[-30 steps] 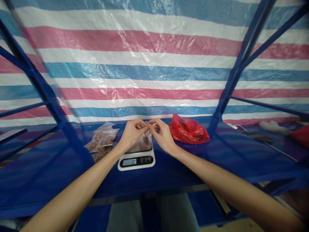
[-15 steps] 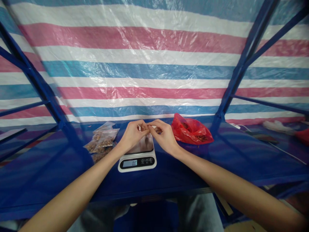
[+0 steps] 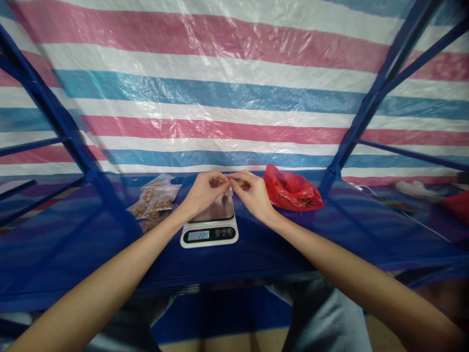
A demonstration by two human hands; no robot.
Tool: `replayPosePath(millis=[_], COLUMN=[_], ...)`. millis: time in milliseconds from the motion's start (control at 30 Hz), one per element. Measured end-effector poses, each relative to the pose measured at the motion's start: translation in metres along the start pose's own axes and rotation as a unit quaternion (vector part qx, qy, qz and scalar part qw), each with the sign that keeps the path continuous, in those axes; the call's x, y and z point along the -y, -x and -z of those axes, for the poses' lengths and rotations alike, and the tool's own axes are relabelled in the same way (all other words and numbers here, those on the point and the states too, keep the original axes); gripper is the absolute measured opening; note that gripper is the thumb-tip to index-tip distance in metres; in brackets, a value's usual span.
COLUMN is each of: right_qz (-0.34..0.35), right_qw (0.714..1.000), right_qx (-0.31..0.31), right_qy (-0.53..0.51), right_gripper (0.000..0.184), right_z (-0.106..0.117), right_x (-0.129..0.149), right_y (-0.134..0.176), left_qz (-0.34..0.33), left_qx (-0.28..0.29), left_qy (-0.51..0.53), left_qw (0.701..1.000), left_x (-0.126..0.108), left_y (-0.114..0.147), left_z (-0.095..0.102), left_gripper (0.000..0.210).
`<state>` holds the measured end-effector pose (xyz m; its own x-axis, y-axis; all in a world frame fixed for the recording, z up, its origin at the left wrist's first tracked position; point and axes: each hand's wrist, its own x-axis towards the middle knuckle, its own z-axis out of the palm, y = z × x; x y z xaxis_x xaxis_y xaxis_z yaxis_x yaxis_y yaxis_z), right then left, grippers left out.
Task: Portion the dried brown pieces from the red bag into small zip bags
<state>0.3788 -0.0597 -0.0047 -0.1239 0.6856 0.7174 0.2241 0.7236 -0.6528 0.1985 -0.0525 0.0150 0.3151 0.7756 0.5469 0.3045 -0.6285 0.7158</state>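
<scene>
My left hand (image 3: 207, 191) and my right hand (image 3: 252, 193) meet fingertip to fingertip above a white digital kitchen scale (image 3: 209, 241). Both are closed in a pinch on what looks like a small clear plastic bag (image 3: 230, 191), mostly hidden behind the fingers. The scale has a shiny metal plate (image 3: 216, 211), and its lit display seems to read 22.4. Close to my right hand lies an open red plastic bag (image 3: 291, 190) with brown dried pieces inside. Left of my left hand are several small clear zip bags (image 3: 157, 200) filled with brown pieces.
Everything rests on a blue tabletop (image 3: 289, 239) with blue metal posts (image 3: 361, 115) on both sides. A striped plastic sheet (image 3: 205, 117) hangs behind it. At the far right are a pale plastic bag (image 3: 417, 189), a red item (image 3: 456, 206) and a white cable (image 3: 427, 226).
The scale's display has gone from 0.0 to about 22.4. Both hands still pinch together over the scale, barely shifted. The whole view has tilted slightly downward.
</scene>
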Motion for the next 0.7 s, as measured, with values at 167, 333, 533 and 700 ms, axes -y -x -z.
replayPosePath(millis=[167,333,533,700], right_qz=[-0.011,0.02,0.029,0.009], right_qw=[1.0,0.997,0.996,0.998], right_qx=[0.001,0.007,0.015,0.006], right_qy=[0.025,0.072,0.079,0.066], right_gripper=[0.018,0.019,0.018,0.018], right_z=[0.001,0.002,0.003,0.003], right_x=[-0.003,-0.004,-0.007,-0.011], right_y=[0.0,-0.001,-0.003,-0.005], left_qz=[-0.001,-0.015,-0.035,-0.042], left_qx=[0.0,-0.022,-0.026,-0.025], left_qy=[-0.018,-0.062,-0.112,-0.073], left_qw=[1.0,0.998,0.993,0.996], left_x=[0.0,0.001,-0.002,-0.002], left_y=[0.0,0.0,0.0,0.002], left_z=[-0.001,0.0,0.001,-0.001], left_gripper=[0.017,0.012,0.011,0.015])
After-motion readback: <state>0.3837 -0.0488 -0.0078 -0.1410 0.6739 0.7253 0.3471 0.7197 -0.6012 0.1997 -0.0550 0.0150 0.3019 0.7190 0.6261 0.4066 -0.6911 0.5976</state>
